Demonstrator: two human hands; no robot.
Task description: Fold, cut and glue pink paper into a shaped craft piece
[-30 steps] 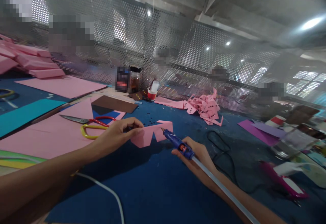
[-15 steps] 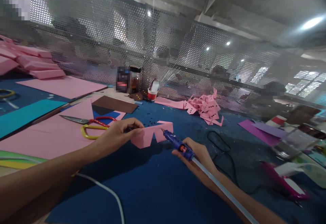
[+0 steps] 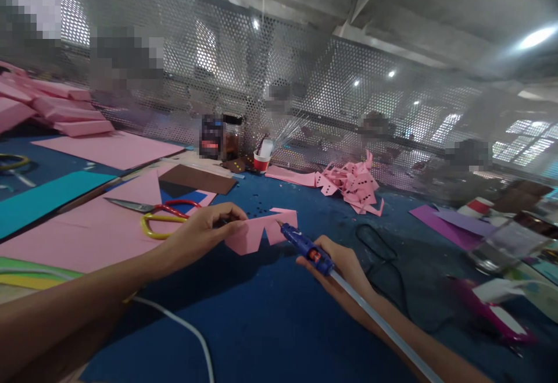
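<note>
My left hand (image 3: 218, 226) pinches the left end of a folded pink paper piece (image 3: 248, 237) with a V-shaped notch in its lower edge. In my right hand (image 3: 337, 267) is a blue hot glue gun (image 3: 305, 246), a long translucent glue stick (image 3: 379, 319) sticking out of its back end. The gun's nozzle is at the right part of the paper, near its upper edge; whether it touches, I cannot tell. Scissors (image 3: 163, 217) with red and yellow handles lie just behind my left hand, on a pink sheet (image 3: 87, 232).
A heap of cut pink paper pieces (image 3: 349, 182) lies before the perforated metal screen (image 3: 305, 81). Beside it stand a red-and-white cup (image 3: 261, 162) and a jar (image 3: 232, 136). At the right are a black cable (image 3: 394, 267), purple sheets (image 3: 449, 226) and a magenta tool (image 3: 497, 313). Folded pink pieces (image 3: 65, 104) are piled at left.
Almost nothing differs. The whole view has shifted very slightly, while both hands, the paper and the glue gun keep the same positions relative to each other.
</note>
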